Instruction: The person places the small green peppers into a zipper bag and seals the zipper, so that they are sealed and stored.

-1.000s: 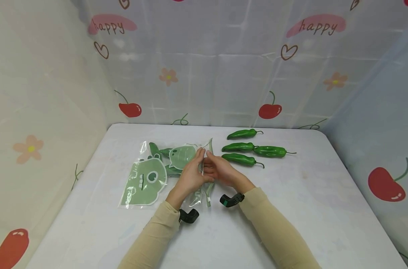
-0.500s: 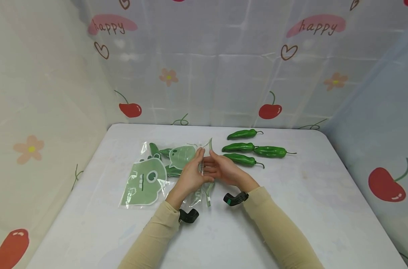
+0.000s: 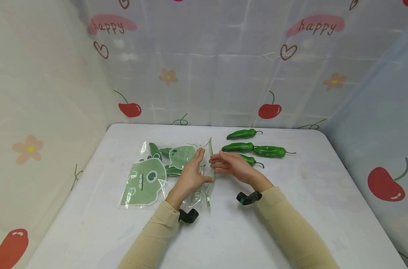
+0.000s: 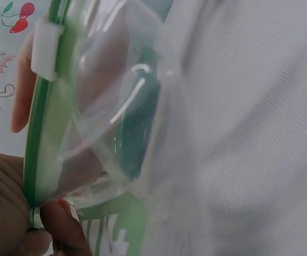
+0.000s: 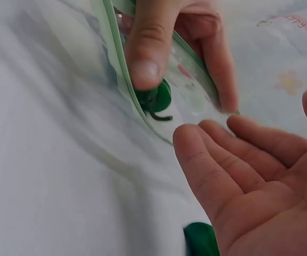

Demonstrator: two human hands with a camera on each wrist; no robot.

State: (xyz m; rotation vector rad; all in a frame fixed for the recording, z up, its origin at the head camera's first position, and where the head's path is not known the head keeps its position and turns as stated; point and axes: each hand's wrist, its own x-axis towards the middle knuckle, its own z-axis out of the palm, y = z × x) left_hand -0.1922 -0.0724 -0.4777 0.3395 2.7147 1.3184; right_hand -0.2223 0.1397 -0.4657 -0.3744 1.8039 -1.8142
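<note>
My left hand (image 3: 189, 175) holds a clear zip bag (image 3: 198, 198) at its mouth, thumb apart from the straight fingers. In the right wrist view its thumb (image 5: 148, 53) lies over the opening, with the green zip rim (image 5: 124, 69) around it. A green pepper (image 5: 161, 96) with a dark stem shows just below that thumb. Several green peppers (image 3: 173, 171) lie inside the printed bag. Close to the right of the mouth is my right hand (image 3: 235, 167), palm toward the bag, fingers extended, holding nothing. It partly covers a green pepper (image 3: 252, 160) on the table.
Several loose green peppers, among them one at the back (image 3: 242, 134) and one at the right (image 3: 270, 151), lie behind and right of my right hand. Another printed bag part (image 3: 146, 183) with a green cartoon face lies at left. Printed curtains surround the white table (image 3: 308, 209).
My right hand has drawn back to the right from the bag's mouth, its fingers clear of the left hand. It now covers more of the nearest loose pepper. The left hand stays in place.
</note>
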